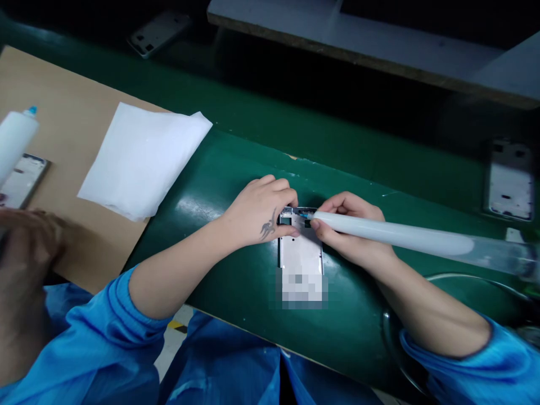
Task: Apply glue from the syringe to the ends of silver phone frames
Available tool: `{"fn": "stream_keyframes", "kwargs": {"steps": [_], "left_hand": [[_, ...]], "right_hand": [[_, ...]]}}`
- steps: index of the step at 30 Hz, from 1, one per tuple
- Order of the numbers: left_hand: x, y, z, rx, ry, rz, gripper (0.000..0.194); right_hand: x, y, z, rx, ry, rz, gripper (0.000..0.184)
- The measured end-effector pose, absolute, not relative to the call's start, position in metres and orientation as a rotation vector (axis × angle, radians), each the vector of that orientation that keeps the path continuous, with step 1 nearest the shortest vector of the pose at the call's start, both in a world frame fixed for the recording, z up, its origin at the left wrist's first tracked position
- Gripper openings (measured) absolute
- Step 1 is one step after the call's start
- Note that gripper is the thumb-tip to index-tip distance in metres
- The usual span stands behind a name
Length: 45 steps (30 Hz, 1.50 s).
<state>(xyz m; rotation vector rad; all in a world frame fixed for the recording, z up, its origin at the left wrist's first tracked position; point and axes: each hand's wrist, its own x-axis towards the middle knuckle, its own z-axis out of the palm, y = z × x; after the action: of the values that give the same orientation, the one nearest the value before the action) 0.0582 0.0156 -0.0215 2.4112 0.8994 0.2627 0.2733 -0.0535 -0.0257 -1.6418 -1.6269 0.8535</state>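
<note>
A phone frame (300, 256) lies flat on the green work surface in front of me, its lower end blurred out by pixels. My left hand (270, 211) grips the frame's upper left part, thumb on its face and fingers over the top edge. In my right hand (352, 225) is a long white dispensing syringe (392, 232), pinched near its front end and lying back over the forearm. Its blue tip (304, 215) points left at the frame's top portion. Whether the tip touches the frame I cannot tell.
A white sheet (139, 160) lies partly on a brown board (63, 107) at left. A co-worker's hand (25, 253) is there with another syringe (14, 135) and phone frame (25, 177). More frames lie at far left (160, 32) and right (509, 183). A shelf (379, 48) spans the back.
</note>
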Motion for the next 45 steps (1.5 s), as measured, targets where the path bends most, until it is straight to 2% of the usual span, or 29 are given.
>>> {"fn": "stream_keyframes", "kwargs": {"steps": [45], "left_hand": [[0.0565,0.0145,-0.0226,2.416,0.894,0.283,0.046]], "right_hand": [[0.2759,-0.055,-0.0336,-1.593,-1.536,0.882,0.025]]}}
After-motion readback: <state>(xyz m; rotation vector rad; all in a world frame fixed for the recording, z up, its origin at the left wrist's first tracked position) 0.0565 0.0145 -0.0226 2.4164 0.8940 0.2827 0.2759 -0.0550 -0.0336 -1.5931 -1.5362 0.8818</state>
